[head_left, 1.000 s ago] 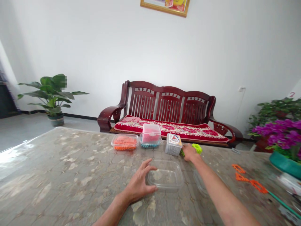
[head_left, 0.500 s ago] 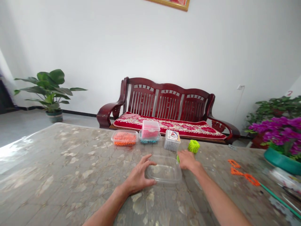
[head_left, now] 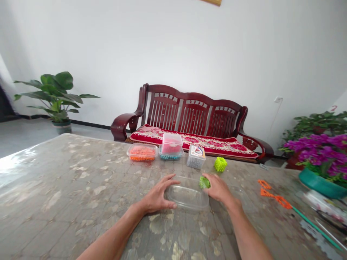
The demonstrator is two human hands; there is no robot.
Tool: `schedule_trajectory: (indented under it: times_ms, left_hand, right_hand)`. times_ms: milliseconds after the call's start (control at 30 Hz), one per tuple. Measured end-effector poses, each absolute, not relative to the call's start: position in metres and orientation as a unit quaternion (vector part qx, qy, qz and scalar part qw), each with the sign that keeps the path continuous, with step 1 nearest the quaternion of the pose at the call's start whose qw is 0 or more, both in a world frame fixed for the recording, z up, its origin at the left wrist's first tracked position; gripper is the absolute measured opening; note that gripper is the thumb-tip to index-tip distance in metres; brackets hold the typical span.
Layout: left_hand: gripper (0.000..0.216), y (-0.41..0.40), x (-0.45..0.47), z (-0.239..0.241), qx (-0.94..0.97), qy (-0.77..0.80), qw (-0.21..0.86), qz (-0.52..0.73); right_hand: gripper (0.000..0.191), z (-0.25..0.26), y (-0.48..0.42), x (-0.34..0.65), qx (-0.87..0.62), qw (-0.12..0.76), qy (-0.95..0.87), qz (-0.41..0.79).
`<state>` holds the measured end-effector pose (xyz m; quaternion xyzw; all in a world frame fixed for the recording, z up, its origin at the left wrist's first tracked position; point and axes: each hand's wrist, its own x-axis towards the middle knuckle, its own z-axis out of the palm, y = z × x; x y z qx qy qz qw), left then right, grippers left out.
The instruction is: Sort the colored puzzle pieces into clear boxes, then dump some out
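A clear plastic container (head_left: 187,196) rests on the table in front of me. My left hand (head_left: 159,193) curves round its left end, thumb on the near side and fingers on the far side. At the container's far right corner, my right hand (head_left: 218,188) grips a small bumpy lime-green piece (head_left: 204,182) between thumb and fingers. Whether that piece is inside the rim or just beyond it, I cannot tell. Farther back stands a similar knobbly yellow-green cube (head_left: 220,164), apart from both hands.
Along the back sit a tub of orange pieces (head_left: 142,153), a pink-filled box (head_left: 172,143) on a tub of blue pieces (head_left: 170,156), and a labelled clear box (head_left: 196,157). A clear lid (head_left: 242,198), orange linked pieces (head_left: 275,195) and a flowerpot (head_left: 322,183) are at right.
My right hand has turned and drawn slightly nearer the container, so the green piece now shows in its fingers. My left hand keeps its place at the container's end. The view has tilted down slightly.
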<state>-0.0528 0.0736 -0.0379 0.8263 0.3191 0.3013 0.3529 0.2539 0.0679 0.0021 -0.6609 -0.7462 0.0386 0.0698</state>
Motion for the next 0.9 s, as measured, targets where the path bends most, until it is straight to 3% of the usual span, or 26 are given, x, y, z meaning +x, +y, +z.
schedule_trajectory:
  times_ms: [233,400,633,900]
  left_hand:
    - [0.076,0.071,-0.053,-0.034,0.821,0.329,0.348,0.310]
    - [0.085,0.071,-0.051,-0.035,0.824,0.325,0.341,0.313]
    - [0.099,0.071,-0.051,-0.036,0.831,0.320,0.330,0.313]
    - [0.109,0.070,-0.050,-0.040,0.819,0.337,0.332,0.323]
  right_hand:
    - [0.057,0.020,0.073,0.263,-0.707,0.151,-0.690,-0.002]
    - [0.062,0.048,0.059,0.237,-0.656,0.252,-0.709,0.062]
    - [0.064,0.044,0.036,0.169,-0.563,0.174,-0.803,0.094]
    - [0.067,0.020,0.048,0.160,-0.557,0.125,-0.812,0.124]
